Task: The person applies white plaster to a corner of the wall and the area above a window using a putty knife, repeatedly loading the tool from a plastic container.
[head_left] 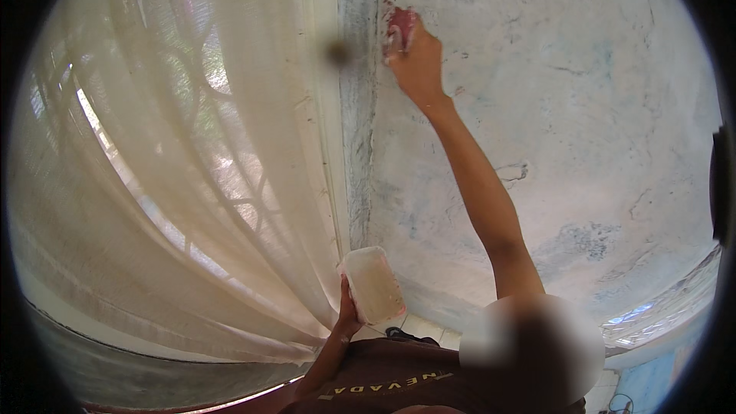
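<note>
My right hand (418, 65) is raised on the stretched arm to the pale, patchy wall (552, 100), closed on a red sponge-like piece (400, 23) with whitish foam on it, pressed near the wall's left edge by the corner. Low in the middle, my left hand (346, 307) grips the side of a translucent plastic container (374, 284) that holds a cloudy, pale content, beside the foot of the curtain.
A sheer cream curtain (268, 123) covers the left half, with a patterned grille showing through it. A grey vertical strip (356, 146) runs between curtain and wall. Below are white floor tiles (448, 337), my foot, and a blue surface (644, 376) at lower right.
</note>
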### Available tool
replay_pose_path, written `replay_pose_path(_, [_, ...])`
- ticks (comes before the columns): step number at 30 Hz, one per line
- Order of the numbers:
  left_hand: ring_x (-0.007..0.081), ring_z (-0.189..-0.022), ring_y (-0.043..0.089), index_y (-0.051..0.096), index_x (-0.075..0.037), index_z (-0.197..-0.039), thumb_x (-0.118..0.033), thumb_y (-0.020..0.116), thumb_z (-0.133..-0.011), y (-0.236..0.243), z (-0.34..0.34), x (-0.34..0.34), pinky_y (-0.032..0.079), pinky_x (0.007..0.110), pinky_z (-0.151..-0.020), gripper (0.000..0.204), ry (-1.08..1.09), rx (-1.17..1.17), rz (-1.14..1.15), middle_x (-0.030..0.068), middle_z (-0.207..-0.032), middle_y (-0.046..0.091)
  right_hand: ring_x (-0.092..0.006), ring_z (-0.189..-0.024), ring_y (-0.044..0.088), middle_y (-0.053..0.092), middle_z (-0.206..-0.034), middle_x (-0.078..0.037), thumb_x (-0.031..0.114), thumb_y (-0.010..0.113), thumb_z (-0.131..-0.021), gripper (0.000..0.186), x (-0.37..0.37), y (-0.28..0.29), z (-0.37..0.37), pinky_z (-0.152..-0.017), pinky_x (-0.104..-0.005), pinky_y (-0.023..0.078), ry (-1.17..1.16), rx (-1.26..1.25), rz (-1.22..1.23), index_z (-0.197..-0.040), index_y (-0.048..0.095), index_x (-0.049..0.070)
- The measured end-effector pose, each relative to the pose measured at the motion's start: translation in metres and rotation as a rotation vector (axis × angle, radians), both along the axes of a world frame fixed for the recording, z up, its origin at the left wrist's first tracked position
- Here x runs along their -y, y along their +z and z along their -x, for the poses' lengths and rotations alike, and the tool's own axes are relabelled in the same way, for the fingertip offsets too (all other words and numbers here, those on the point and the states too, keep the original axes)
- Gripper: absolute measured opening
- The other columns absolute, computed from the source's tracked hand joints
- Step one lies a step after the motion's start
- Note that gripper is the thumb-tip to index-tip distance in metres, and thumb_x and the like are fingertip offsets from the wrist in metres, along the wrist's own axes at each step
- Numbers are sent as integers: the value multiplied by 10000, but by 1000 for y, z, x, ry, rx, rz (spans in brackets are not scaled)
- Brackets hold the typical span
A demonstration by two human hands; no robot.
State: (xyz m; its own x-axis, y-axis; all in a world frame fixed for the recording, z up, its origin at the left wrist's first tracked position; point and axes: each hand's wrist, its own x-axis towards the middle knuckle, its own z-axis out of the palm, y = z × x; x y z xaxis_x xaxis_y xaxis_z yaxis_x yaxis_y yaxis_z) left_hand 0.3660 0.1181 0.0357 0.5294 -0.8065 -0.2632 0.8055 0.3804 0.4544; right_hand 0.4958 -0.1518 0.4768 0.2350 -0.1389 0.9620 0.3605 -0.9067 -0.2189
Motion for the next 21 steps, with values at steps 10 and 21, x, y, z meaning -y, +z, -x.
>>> replay_pose_path(10, [347,-1326,554,354,-172,-1570,-775,292,-975,-26,-8,9,469,594,-1080,849,-29,-37,114,142,-1478,527,-416,-741,694,697,-830,-240,59,613,-950,178,-17,-20,41,-664,-441,529,18,-30,-52,-1104,649,-22])
replay_pose_path(21, [363,-1288,589,352,-148,-1567,-778,253,-976,-28,-9,10,480,606,-1073,869,-56,-18,115,164,-1446,552,-409,-737,712,714,-805,-238,157,667,-891,307,4,69,-7,-673,-464,558,-243,128,26,-1126,658,-40])
